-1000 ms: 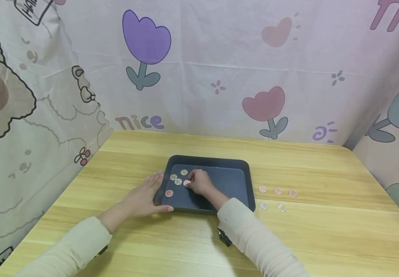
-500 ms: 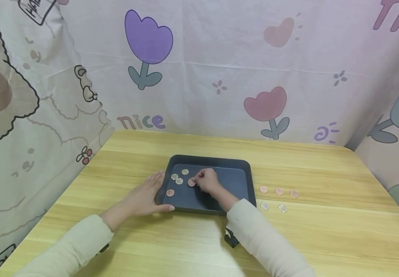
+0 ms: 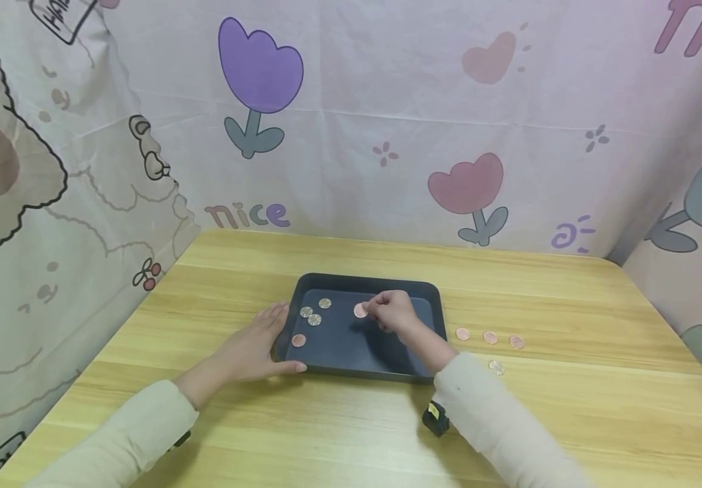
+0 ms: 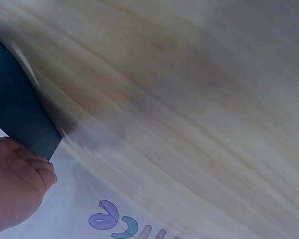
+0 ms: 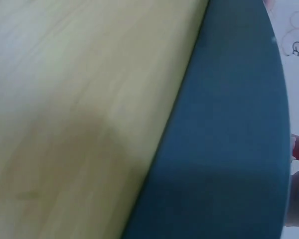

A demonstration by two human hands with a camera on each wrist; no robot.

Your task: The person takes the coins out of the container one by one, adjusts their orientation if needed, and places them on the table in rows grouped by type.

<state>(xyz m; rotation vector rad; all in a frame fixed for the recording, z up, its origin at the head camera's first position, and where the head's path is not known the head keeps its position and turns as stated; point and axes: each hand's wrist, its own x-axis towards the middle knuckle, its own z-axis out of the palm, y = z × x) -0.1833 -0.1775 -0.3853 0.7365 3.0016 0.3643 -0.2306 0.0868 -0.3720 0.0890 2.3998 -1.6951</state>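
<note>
One left hand stretched wide against a dark tray, right hand poised over it, pinching a coppery disc

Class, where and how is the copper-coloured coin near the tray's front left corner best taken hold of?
Pinch the copper-coloured coin by opposite edges, probably coming from above and the right. It lies flat in the tray, so its thin rim is the likeliest hold; bare tray surface lies to its right, while the left hand is close on its left.
</note>
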